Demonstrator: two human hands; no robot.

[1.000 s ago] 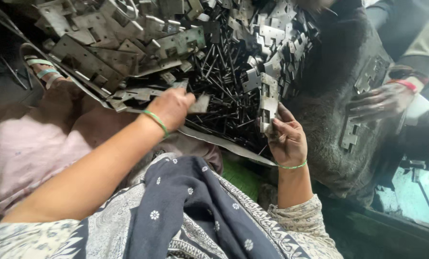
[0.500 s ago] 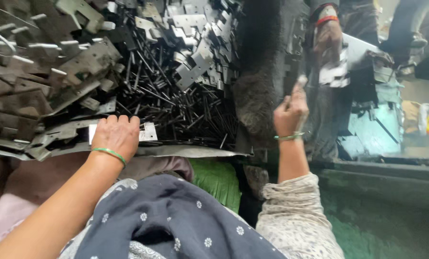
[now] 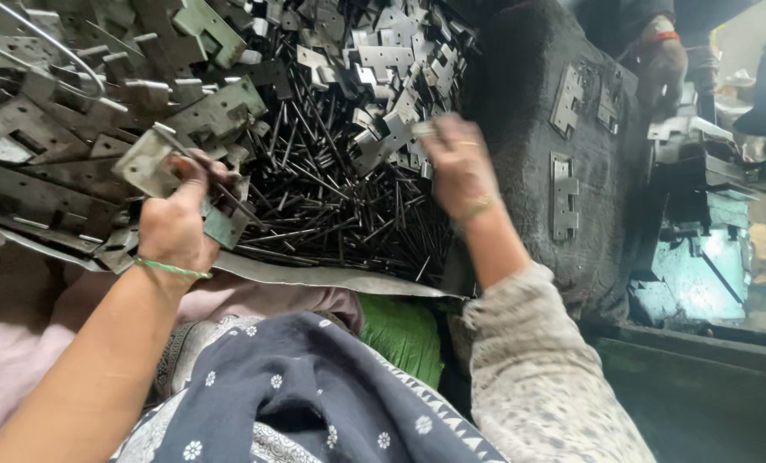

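Our left hand (image 3: 173, 227) pinches a flat metal plate (image 3: 147, 163) with a thin pin (image 3: 207, 176) at ten o'clock, lifted for fitting; our right hand (image 3: 460, 167) curls over plates (image 3: 383, 129) at one o'clock, its grip hidden.

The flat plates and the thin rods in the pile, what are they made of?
Plates: probably sheet steel, dull grey with a soft glint, cleanly stamped notches. Rods: likely steel too, darker, thin and straight, shining along their edges.

Both hands (image 3: 177, 225) (image 3: 458, 163) among hinge plates (image 3: 147, 163) and pins (image 3: 331, 206).
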